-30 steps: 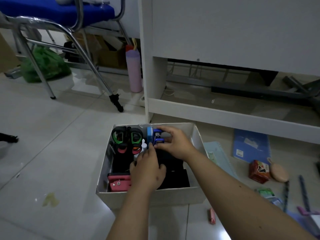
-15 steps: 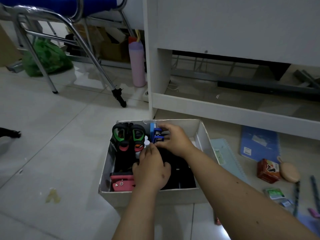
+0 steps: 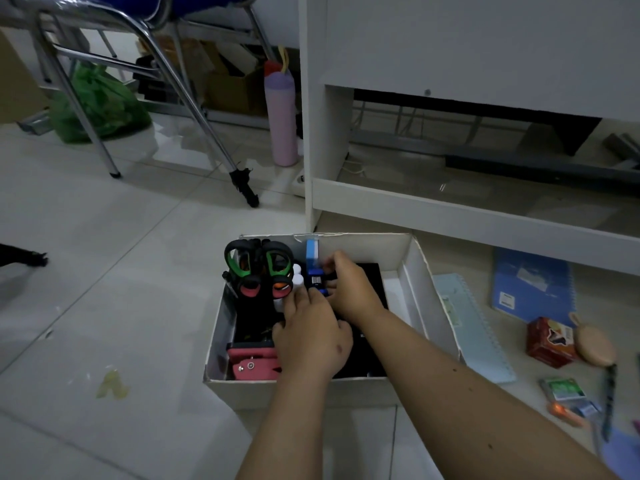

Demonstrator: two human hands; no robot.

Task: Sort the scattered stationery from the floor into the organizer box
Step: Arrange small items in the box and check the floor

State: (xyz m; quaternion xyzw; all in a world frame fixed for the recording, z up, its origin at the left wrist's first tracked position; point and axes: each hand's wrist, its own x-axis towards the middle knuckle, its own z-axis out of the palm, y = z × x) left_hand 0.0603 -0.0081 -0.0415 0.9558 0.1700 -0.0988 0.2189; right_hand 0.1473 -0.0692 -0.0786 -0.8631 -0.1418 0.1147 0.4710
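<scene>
A white cardboard organizer box (image 3: 429, 282) stands on the floor with a black divided insert inside. Both my hands reach into it. My right hand (image 3: 349, 289) curls its fingers round a small blue stapler (image 3: 316, 282) standing at the back of the insert. My left hand (image 3: 311, 337) lies over the insert with its fingertips touching the stapler's lower end. Scissors with green and red handles (image 3: 259, 268) stand at the box's back left. A pink hole punch (image 3: 252, 363) lies at the front left. White bottle caps (image 3: 297, 277) show beside the scissors.
On the floor right of the box lie a light blue notebook (image 3: 474, 327), a blue notebook (image 3: 533, 285), a red small box (image 3: 550, 341), a round tan item (image 3: 594, 346), a green packet (image 3: 562, 389) and pens (image 3: 609, 400). A white desk (image 3: 450, 209), a pink bottle (image 3: 281, 119) and chair legs (image 3: 207, 133) stand behind.
The view has shifted closer and slightly left. My hands stay in the box on the blue stapler, which sits a little lower among the compartments.
</scene>
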